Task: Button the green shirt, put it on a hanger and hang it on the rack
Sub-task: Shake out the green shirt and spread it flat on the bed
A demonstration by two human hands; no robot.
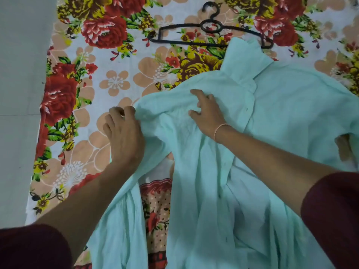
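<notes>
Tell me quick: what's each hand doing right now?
Left hand: closed, gripping the green shirt.
Right hand: open, resting on the shirt.

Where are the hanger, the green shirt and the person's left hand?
hanger (202,26): head view, left rim of its ring.
green shirt (194,181): head view, its front panel.
left hand (126,138): head view, back of the hand.

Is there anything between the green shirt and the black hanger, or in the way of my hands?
Nothing visible. The left hand pinches the edge of the green shirt, the right hand rests on it, and its collar end overlaps the black hanger.
</notes>
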